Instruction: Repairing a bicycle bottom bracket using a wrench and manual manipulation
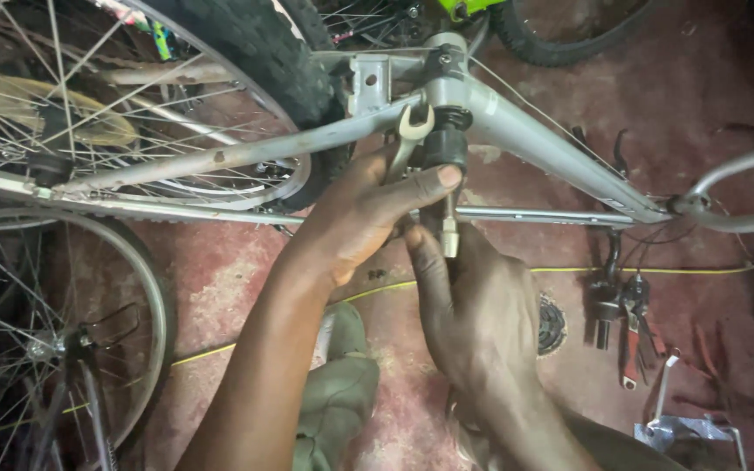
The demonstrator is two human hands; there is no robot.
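My left hand (368,214) is closed round the handle of an open-ended spanner (412,131) — its jaws sit on the black bottom bracket cup (448,144) under the grey bike frame (534,139), thumb stretched across the cup. My right hand (473,314) grips the square-ended axle (449,234) sticking down from that cup, fingers wrapped just below it. Frame lies upturned above the red floor (709,105). Rear wheel (246,52) at upper left, a loose spoked wheel (146,288) lower left. Red-handled pliers (632,349) lie on the floor to the right, well apart.
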